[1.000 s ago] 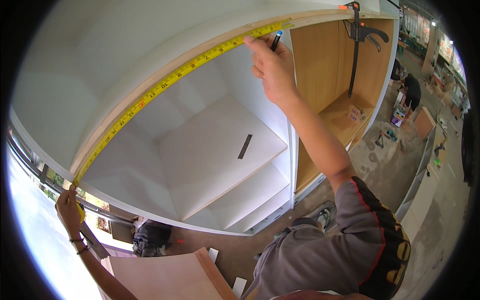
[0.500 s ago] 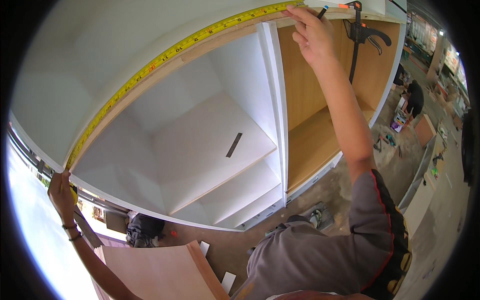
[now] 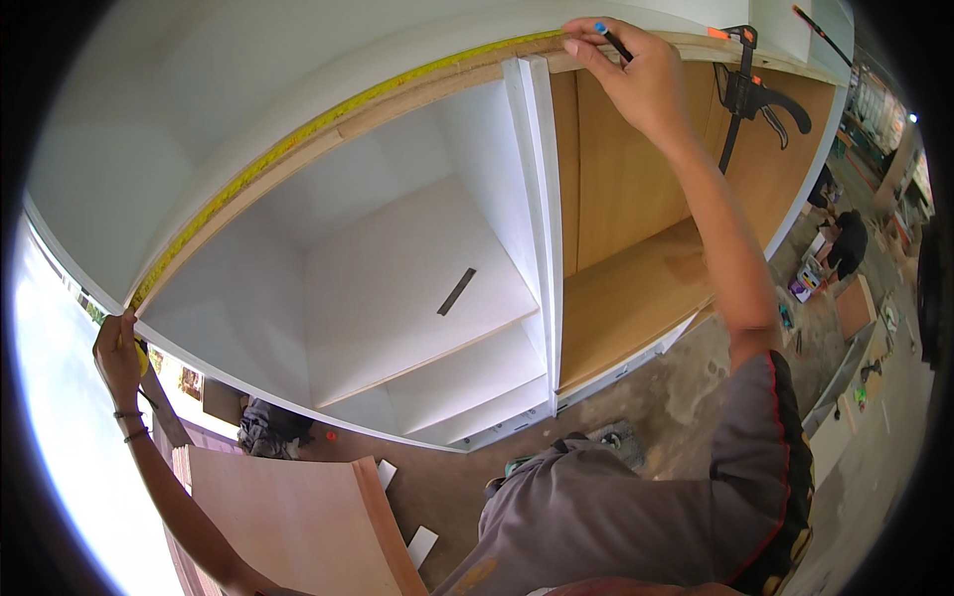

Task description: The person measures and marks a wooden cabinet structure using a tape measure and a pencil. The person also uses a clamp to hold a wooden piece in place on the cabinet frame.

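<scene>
A yellow tape measure blade [image 3: 338, 107] runs along the wooden front rail [image 3: 397, 97] of a large white cabinet [image 3: 542, 199]. At the far left corner my left hand [image 3: 117, 360] is closed round the yellow tape measure case [image 3: 142, 356], mostly hidden by the fingers. My right hand [image 3: 641, 84] is at the blade's other end, just past the upright divider. A dark pen with a blue end [image 3: 613, 42] is held in its bent fingers. The fingertips are at the rail; whether they press the tape's tip is hard to see.
A black bar clamp [image 3: 750, 94] grips the rail to the right. A dark strip [image 3: 456, 292] lies on a panel inside the cabinet. Stacked boards [image 3: 288, 517] stand at lower left. Another person [image 3: 847, 243] bends over at far right, near tools on the floor.
The view has shifted slightly. My right hand has turned, so the pen now shows in front of its fingers. The blade's face shows narrower and blurred; my left hand keeps its corner.
</scene>
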Demonstrator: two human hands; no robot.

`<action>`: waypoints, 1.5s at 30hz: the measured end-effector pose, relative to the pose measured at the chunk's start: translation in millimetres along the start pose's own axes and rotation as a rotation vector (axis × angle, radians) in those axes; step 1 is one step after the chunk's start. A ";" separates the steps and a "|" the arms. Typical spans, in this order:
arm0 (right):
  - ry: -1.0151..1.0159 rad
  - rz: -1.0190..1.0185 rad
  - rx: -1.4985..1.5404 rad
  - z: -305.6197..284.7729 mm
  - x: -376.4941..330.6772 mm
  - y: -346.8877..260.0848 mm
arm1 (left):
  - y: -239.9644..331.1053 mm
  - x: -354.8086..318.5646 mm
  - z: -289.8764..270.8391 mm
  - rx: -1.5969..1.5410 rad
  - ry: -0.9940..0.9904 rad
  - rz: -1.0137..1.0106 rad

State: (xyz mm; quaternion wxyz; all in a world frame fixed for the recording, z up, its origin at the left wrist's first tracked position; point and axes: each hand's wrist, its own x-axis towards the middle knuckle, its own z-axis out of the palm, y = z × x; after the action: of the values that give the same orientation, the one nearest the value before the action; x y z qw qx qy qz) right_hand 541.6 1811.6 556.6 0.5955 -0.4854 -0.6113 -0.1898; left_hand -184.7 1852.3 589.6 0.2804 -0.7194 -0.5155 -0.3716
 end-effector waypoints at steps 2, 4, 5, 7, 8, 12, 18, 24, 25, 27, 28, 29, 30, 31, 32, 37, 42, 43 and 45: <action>-0.041 -0.165 -0.134 -3.7 5.3 5.3 | -3.5 -0.4 -1.3 -0.011 -0.011 -0.017; -0.122 -0.305 -0.364 -15.1 11.0 -0.1 | -3.7 -3.1 2.2 -0.023 0.015 -0.026; -0.088 -0.457 -0.400 -18.6 12.7 -7.7 | -4.6 -4.5 2.6 -0.027 0.026 -0.031; -0.058 -0.648 -0.410 -19.3 15.2 -15.9 | -8.6 -5.9 0.1 0.005 0.010 -0.036; -0.065 -0.688 -0.393 -20.0 16.9 -15.3 | -5.7 -5.4 0.8 0.013 0.005 -0.039; -0.250 -0.574 -0.318 -23.6 26.6 13.8 | 9.5 -5.3 7.4 0.041 0.046 0.041; -0.442 -0.673 -0.349 -29.3 46.7 5.6 | 15.0 -0.3 8.7 0.007 0.020 -0.004; -0.561 -0.682 -0.333 -32.9 58.3 -17.8 | 15.9 -1.5 13.0 0.026 0.027 -0.033; -0.566 -0.702 -0.353 -33.5 60.5 -17.8 | 17.4 -1.8 14.0 0.025 0.021 -0.036; -0.567 -0.705 -0.390 -35.7 62.0 -19.1 | 21.8 -0.6 15.3 0.004 0.008 -0.113; -0.568 -0.706 -0.409 -36.6 62.7 -18.6 | 23.0 0.4 15.3 0.008 0.007 -0.119; -0.574 -0.705 -0.383 -36.3 63.4 -15.7 | 23.3 0.3 16.3 0.012 0.005 -0.127; -0.580 -0.704 -0.357 -36.0 63.9 -11.9 | 23.8 1.0 17.6 0.014 0.003 -0.134; -0.586 -0.703 -0.333 -36.2 64.6 -8.5 | 24.3 2.5 19.1 0.010 -0.008 -0.143; -0.580 -0.721 -0.321 -34.9 65.9 -8.7 | 22.5 0.9 16.4 0.010 -0.017 -0.157; -0.551 -0.797 -0.358 -33.3 71.1 3.5 | 17.9 -1.9 16.3 0.050 -0.036 -0.145; -0.558 -0.796 -0.373 -34.8 71.0 5.3 | 17.2 -1.5 21.8 0.013 -0.008 -0.127; -0.559 -0.797 -0.384 -35.4 71.3 3.2 | 17.2 -1.4 21.4 0.015 -0.013 -0.126; -0.552 -0.783 -0.304 -34.5 70.1 0.7 | 15.1 -0.8 20.2 0.025 -0.027 -0.123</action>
State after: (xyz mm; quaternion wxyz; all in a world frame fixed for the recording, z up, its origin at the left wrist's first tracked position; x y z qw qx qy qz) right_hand 573.6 1809.7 627.8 0.2181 -0.3332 -0.8477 -0.3503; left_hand -165.5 1863.0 577.2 0.2593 -0.6876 -0.5670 -0.3720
